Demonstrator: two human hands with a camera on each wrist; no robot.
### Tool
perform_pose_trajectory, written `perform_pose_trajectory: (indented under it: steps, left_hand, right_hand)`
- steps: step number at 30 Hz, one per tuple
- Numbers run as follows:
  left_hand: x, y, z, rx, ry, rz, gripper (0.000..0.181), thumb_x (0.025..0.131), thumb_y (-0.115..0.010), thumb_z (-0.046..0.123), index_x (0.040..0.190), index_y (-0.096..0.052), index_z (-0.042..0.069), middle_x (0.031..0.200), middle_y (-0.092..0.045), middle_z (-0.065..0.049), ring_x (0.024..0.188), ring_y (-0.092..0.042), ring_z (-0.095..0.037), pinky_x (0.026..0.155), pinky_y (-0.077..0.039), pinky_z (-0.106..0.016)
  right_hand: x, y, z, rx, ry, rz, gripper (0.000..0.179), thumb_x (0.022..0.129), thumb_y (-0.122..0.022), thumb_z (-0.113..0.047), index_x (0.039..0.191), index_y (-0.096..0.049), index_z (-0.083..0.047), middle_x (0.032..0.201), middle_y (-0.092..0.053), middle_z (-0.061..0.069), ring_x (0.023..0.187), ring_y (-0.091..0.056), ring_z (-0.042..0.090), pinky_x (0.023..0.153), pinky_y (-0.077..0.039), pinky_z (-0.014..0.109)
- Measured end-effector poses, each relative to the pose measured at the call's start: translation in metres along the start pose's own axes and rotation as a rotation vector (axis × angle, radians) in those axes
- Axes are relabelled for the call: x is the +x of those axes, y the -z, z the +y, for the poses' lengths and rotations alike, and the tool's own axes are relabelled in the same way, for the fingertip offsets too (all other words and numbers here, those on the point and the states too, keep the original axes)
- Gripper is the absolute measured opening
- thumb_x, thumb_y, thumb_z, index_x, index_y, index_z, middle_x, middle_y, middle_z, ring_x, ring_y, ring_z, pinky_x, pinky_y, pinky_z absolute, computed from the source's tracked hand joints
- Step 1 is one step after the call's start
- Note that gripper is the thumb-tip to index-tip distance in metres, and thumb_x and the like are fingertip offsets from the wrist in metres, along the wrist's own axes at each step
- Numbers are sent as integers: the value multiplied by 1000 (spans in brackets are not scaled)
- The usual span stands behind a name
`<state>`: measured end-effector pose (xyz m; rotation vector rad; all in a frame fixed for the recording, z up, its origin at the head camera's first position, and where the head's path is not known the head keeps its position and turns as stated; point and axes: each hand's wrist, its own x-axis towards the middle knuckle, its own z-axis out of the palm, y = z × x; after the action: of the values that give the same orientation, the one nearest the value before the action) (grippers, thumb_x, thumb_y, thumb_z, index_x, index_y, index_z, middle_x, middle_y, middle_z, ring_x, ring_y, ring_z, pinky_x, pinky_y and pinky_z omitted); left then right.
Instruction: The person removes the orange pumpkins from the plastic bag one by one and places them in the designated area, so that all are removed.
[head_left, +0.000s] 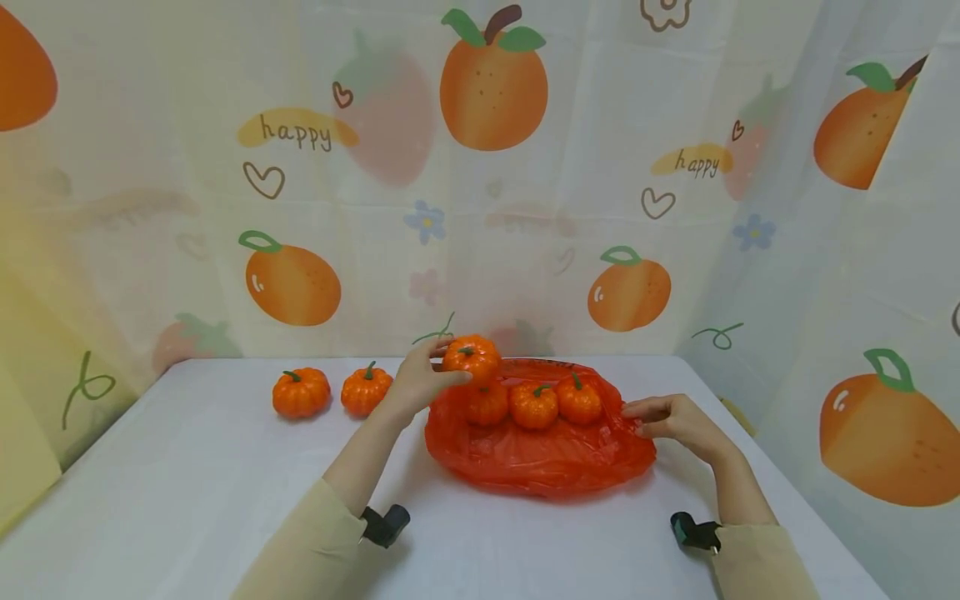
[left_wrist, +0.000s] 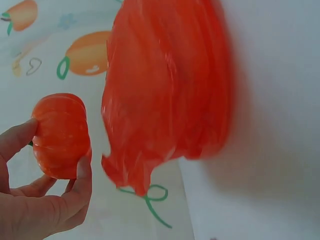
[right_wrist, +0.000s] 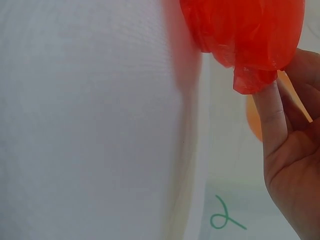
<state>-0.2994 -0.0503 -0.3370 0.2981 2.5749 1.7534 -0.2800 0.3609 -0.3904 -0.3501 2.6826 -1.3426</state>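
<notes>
A white curtain (head_left: 510,267) printed with oranges, strawberries, hearts and the word "happy" hangs along the far side and continues down the right. In front of it spreads a white-covered table (head_left: 172,475). On the table's far half, right of centre, sits a red plastic bag (head_left: 540,471), its mouth wide open and its sides slumped. Two beige sleeves (head_left: 307,537) come in from the near edge. The left hand (head_left: 423,377) holds a pumpkin (head_left: 472,360) over the bag's far left part — thumb on one side, fingers curled on the other, pinching it clear of the plastic. The right hand (head_left: 678,422) pinches the bag's right edge between thumb and fingers. Three more orange pumpkins (head_left: 534,407) sit inside the bag in a row, the leftmost just beneath the held one. Two others (head_left: 300,393) stand upright on the table, left of the bag and a little apart — green stems up. Smallest are the black wrist devices (head_left: 386,526), one at each cuff.
</notes>
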Motion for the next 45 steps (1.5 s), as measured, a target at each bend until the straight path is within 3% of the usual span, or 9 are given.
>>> perform_pose_trajectory:
  steps: [5,10,15,30,33,37,39,42,45]
  left_hand:
    - [-2,22,-4,4,9,29,68,87,-72,21,148,-43,15,150,-44,-18,133,-51,-38,107,-49,-51]
    - [-7,45,-8,-8,30,47,70,90,-69,21,152,-36,12,154,-40,-18,137,-47,-39,110,-46,-50]
    - [-13,67,-12,29,57,71,73,93,-66,24,155,-30,13,158,-35,-18,141,-42,-39,114,-42,-51]
    - [-29,127,-33,20,99,177,82,93,-66,32,158,-20,12,161,-24,-25,144,-37,-43,118,-35,-56]
    - [-31,137,-36,13,117,214,82,94,-66,33,158,-20,10,162,-23,-26,139,-44,-40,116,-39,-49]
    - [-33,148,-39,28,142,254,82,94,-64,36,158,-20,10,161,-24,-26,107,-64,-17,108,-49,-41]
    - [-34,154,-42,49,150,274,82,94,-64,37,158,-20,9,160,-25,-27,94,-62,-6,97,-56,-29]
    - [-35,163,-49,49,153,304,82,95,-63,36,158,-19,8,159,-26,-28,92,-56,-3,80,-53,-12]
    - [-36,173,-59,-5,148,326,82,95,-63,33,158,-17,6,159,-23,-28,91,-53,1,73,-51,-6]
  right_hand:
    - [0,0,0,0,23,-8,37,87,-63,-10,122,-68,0,133,-63,24,119,-60,32,93,-58,40]
    - [-1,-1,-2,7,14,-7,36,87,-64,-10,121,-69,0,133,-64,22,117,-62,27,89,-57,28]
    - [-2,0,-2,10,29,-11,36,87,-64,-10,121,-68,1,133,-62,24,120,-61,33,86,-55,23]
    - [-1,-1,-1,25,26,-15,37,86,-64,-10,122,-68,1,134,-62,24,122,-59,36,86,-56,24]
    - [-1,-1,0,23,27,-17,37,86,-64,-9,122,-68,1,134,-62,24,122,-59,35,86,-56,23]
    - [-1,0,0,26,31,-17,37,86,-64,-10,122,-68,1,133,-62,25,120,-61,34,85,-55,23]
    - [-1,0,0,26,34,-17,37,86,-65,-10,122,-68,1,133,-63,25,119,-62,31,85,-55,23]
    - [-2,0,0,29,36,-17,37,86,-65,-9,121,-68,1,133,-63,25,117,-63,28,84,-56,22]
    - [-1,-1,0,29,33,-14,37,86,-65,-9,121,-68,1,133,-62,25,117,-62,29,84,-56,22]
